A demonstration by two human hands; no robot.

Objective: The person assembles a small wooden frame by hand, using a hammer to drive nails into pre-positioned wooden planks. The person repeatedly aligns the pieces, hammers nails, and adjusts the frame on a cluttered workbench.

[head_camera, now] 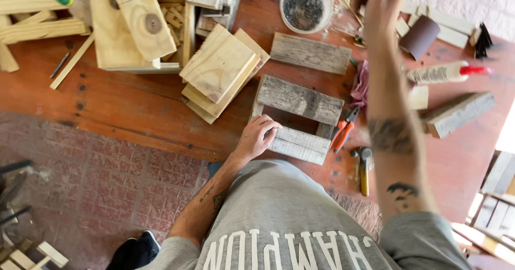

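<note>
My left hand (258,136) rests with curled fingers on the near left corner of a small frame of weathered grey slats (299,101), holding it down on the red-brown table (123,103). My right hand (381,1) is stretched far out over the table, blurred, beside a white round tub of dark nails (303,4). Whether it holds anything cannot be made out. A loose grey plank (311,52) lies just beyond the frame.
Orange-handled pliers (343,131) and a hammer (365,165) lie right of the frame. Further right are a glue bottle with a red cap (445,72), a brown sandpaper roll (420,36) and a grey block (458,114). Pale boards (220,71) are stacked at left. Below is brick floor (107,179).
</note>
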